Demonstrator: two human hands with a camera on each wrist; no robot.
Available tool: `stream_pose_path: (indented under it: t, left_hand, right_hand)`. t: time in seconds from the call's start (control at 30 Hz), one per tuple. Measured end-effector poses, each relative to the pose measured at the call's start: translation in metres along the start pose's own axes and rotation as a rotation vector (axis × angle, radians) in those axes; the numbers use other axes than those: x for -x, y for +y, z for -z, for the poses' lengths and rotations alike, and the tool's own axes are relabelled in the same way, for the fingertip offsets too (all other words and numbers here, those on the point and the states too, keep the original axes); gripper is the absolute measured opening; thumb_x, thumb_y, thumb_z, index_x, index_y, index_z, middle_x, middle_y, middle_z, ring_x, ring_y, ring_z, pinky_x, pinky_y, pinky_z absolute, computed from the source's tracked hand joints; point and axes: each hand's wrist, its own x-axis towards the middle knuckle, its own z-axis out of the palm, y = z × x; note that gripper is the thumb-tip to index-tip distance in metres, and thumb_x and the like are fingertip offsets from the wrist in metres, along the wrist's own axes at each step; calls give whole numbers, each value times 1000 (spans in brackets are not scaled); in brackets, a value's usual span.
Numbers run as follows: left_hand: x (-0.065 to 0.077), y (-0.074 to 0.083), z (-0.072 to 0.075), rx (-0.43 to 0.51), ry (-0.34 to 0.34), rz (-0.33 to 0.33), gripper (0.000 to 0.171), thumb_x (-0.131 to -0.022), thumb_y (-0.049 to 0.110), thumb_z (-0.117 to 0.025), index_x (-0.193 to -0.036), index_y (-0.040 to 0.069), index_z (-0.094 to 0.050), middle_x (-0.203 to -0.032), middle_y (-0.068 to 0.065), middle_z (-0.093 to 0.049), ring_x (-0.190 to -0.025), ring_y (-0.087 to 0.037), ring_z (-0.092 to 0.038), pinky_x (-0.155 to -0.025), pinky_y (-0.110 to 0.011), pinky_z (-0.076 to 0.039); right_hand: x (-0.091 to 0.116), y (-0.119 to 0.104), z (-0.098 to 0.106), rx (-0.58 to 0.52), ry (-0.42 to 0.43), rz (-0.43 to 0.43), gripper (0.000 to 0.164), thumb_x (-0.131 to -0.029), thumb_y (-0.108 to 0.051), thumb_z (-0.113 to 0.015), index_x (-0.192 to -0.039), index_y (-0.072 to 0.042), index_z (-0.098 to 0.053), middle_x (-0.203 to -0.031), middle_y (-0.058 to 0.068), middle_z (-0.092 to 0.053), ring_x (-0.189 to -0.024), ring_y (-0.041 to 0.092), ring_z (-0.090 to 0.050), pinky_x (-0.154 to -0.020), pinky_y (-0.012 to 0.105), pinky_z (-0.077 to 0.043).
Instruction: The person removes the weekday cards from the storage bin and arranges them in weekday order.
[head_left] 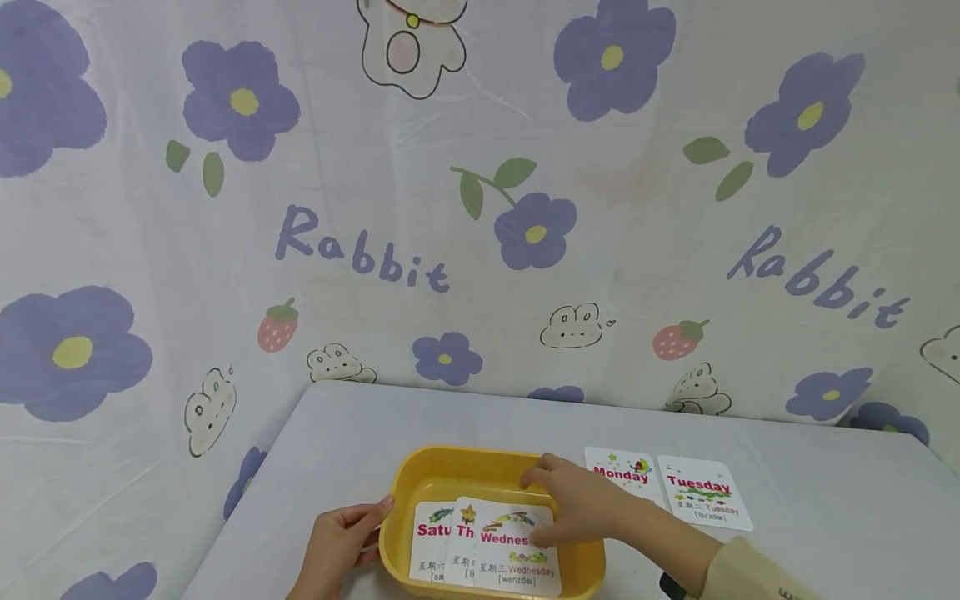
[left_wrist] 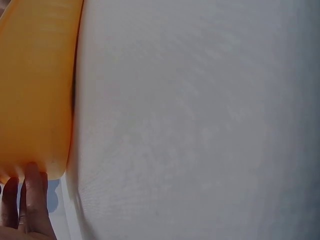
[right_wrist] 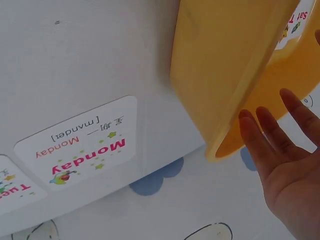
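Currently | left hand (head_left: 341, 537) grips yellow tray (head_left: 450, 468) | right hand (head_left: 583, 502), fingers spread, over Wednesday card (head_left: 513, 557)

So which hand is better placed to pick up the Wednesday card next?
Likely the right hand: its thumb overlaps the Wednesday card in the head view, and its fingers look open and empty. The left hand holds the left rim of the yellow container.

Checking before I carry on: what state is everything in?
Yellow bin: upright, holding cards
Left hand: touching bin's left end
Right hand: over bin, fingers spread
Wednesday card: face up, topmost
"Th" card: face up, partly covered
"Satu" card: face up, partly covered
Monday card: face up on table
Tuesday card: face up on table
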Motion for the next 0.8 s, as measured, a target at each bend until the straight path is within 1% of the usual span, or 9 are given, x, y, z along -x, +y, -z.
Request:
stream_pose_path:
  t: [0.13, 0.27, 0.4, 0.47, 0.53, 0.67, 0.8]
  left_hand:
    - [-1, 0, 0, 2, -3, -12, 61, -73, 49, -72, -105, -3, -67, -95, -10, -70, -75, -15, -68, -62, -28, -57]
    - [-2, 0, -2, 6, -15, -23, 59, -74, 48, -72, -104, -3, -67, -95, -11, -70, -76, -17, -69, -62, -29, -57]
    - [-2, 0, -1, 11, -23, -27, 57, -75, 47, -72, -103, -3, -68, -94, -10, -70, -76, -16, -69, -61, -30, -57]
    - [-2, 0, -1, 15, -25, -26, 57, -75, 46, -72, -103, -3, -67, -94, -10, -70, -76, -16, -69, -61, -29, -57]
    - [-2, 0, 0, 19, -29, -23, 57, -75, 45, -72, -104, -4, -67, -93, -10, -70, -75, -16, -69, -61, -29, -57]
    - [-2, 0, 0, 15, -23, -13, 59, -74, 45, -73, -105, -5, -66, -92, -10, -70, -75, -15, -68, -61, -29, -57]
    - [-2, -1, 1, 11, -21, -11, 60, -74, 46, -73, -106, -4, -66, -94, -10, -70, -75, -15, -68, -61, -29, -57]
  right_hand:
    - [-4, -3, -7, 11, -44, 5, 51, -69, -37, -76, -112, -14, -60, -111, 1, -54, -90, 14, -50, -85, 39, -51]
    - [-7, -3, -13, 25, -59, -8, 52, -69, -40, -78, -112, -16, -60, -110, 1, -54, -89, 14, -51, -86, 42, -51]
    - [-9, -4, -20, 76, -73, -4, 53, -68, -42, -77, -112, -18, -60, -105, -1, -53, -81, 11, -48, -77, 33, -52]
    - [-10, -5, -23, 104, -87, -1, 54, -68, -44, -77, -112, -17, -60, -101, -2, -52, -78, 9, -46, -71, 28, -50]
    - [-11, -6, -26, 123, -102, -8, 56, -67, -45, -78, -113, -17, -60, -99, -2, -51, -77, 9, -44, -69, 26, -48]
    - [-13, -8, -31, 146, -124, -23, 64, -63, -49, -79, -115, -18, -59, -100, -1, -51, -78, 10, -43, -72, 27, -49]
    - [-16, -9, -33, 148, -137, -21, 68, -61, -50, -81, -117, -18, -58, -100, -2, -51, -80, 11, -43, -80, 30, -51]
